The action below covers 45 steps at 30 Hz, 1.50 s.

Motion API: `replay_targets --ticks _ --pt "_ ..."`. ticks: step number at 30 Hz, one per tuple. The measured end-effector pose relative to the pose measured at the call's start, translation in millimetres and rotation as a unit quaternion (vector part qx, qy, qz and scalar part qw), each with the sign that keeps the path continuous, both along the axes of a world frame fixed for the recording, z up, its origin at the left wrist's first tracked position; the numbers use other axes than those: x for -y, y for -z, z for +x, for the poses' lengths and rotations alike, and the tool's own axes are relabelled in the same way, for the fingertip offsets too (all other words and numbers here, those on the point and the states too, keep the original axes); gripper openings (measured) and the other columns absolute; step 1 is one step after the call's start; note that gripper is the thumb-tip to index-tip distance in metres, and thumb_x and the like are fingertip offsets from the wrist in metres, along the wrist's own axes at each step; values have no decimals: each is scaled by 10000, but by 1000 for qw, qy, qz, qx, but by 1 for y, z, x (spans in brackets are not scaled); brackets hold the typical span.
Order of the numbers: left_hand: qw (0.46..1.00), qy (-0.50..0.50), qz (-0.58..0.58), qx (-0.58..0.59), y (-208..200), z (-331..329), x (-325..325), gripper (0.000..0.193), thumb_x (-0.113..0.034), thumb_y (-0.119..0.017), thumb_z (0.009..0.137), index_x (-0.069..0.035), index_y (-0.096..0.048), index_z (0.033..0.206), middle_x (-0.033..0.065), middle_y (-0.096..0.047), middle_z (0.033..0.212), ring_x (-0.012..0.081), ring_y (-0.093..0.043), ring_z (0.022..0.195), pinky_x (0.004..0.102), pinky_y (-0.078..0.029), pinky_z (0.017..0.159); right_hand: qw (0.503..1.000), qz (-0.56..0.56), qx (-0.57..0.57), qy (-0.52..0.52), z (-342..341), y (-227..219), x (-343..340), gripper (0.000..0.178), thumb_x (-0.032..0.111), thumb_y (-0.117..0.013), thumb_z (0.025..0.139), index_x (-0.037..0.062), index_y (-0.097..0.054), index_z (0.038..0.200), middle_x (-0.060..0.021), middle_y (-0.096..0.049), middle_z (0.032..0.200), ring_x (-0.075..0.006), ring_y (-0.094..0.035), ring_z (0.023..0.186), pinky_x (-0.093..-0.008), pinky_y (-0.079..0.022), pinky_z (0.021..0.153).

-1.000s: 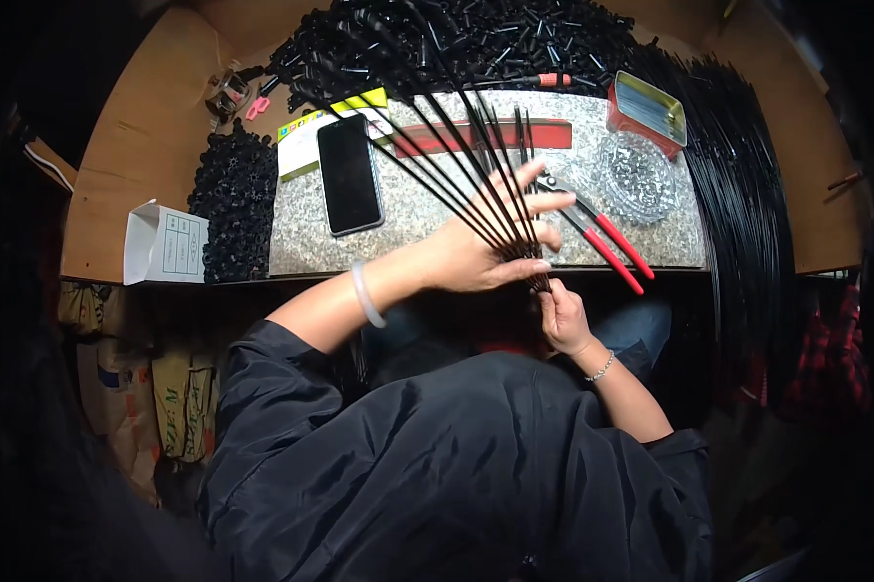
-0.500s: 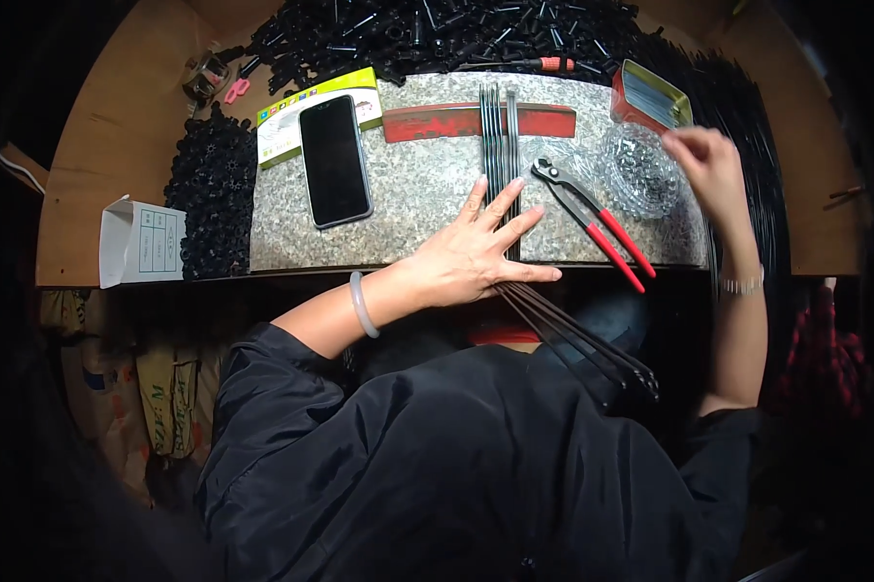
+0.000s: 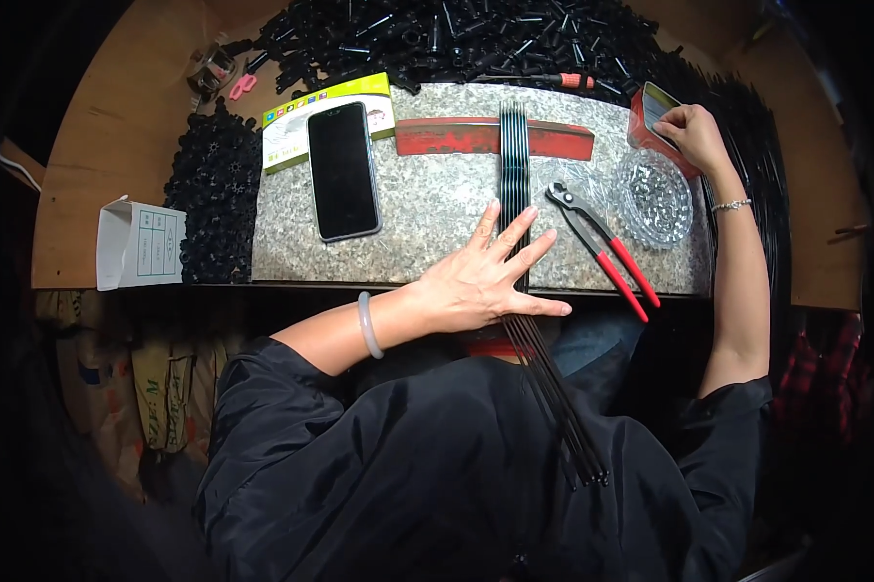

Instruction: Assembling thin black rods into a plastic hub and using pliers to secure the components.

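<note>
My left hand (image 3: 476,276) lies flat with its fingers spread, pressing on a bundle of thin black rods (image 3: 514,175). Side by side, the rods cross a red bar (image 3: 446,138) at their far ends, while their near ends fan out over my lap. At the right, my right hand (image 3: 694,138) is at the mouth of a red and yellow tin (image 3: 662,100), thumb and fingers pinched together. Whatever is between those fingertips is too small to make out. Red-handled pincers (image 3: 606,252) rest on the stone-patterned board, right of the rods.
A clear round tub (image 3: 655,199) of small metal pieces stands right of the pincers. Left of the rods, a black phone (image 3: 345,170) leans on a green and white box (image 3: 282,136). Black parts (image 3: 437,39) pile up along the back; a white carton (image 3: 141,242) is far left.
The rods, earlier in two groups, now lie together in one even band. My right hand has moved from above the clear tub to the tin. The view has shifted slightly.
</note>
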<state>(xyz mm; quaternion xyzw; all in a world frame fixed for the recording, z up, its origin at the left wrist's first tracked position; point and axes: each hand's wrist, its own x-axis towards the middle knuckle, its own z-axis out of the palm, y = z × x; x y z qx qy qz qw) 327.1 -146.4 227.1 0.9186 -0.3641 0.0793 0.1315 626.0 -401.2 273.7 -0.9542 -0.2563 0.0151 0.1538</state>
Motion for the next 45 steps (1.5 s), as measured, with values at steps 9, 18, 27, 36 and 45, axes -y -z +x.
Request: replay_targets --ticks 9,18,27,36,45 --pt "1000 -1 15 10 3 0 -2 566 -179 -463 848 -479 -363 1317 253 -301 1390 489 -229 1305 666 -225 998 973 182 -4 -143 -74 -19 -73 166 151 -582 874 14 -617 962 -83 -634 828 -141 -583 757 -264 -472 693" --pt "1000 7 -1 13 4 2 0 553 -190 -462 843 -462 -376 1317 264 -319 1380 487 -237 1304 660 -223 1001 971 164 -71 -157 -80 17 -112 172 134 -597 848 -23 -635 909 -105 -628 750 -142 -580 702 -284 -466 671" --pt "1000 3 -7 11 4 2 -1 534 -223 -464 852 -471 -373 1316 266 -324 1374 486 -247 1300 659 -216 1005 968 162 -103 -162 -78 20 -115 184 153 -606 867 -21 -633 916 -45 -599 780 -82 -529 701 -247 -451 654" --pt "1000 1 0 19 3 1 -2 528 -227 -474 847 -470 -388 1308 254 -319 1382 479 -246 1303 650 -217 1012 966 168 -120 -155 -75 27 -119 130 110 -566 888 -18 -558 864 4 -531 724 -53 -458 678 -217 -414 631" --pt "1000 1 -14 3 3 2 -1 535 -221 -487 837 -471 -395 1302 240 -283 1407 470 -240 1309 642 -207 1023 951 185 -187 -163 -68 30 -119 117 103 -570 888 -8 -567 852 35 -526 752 -31 -453 711 -201 -407 645"
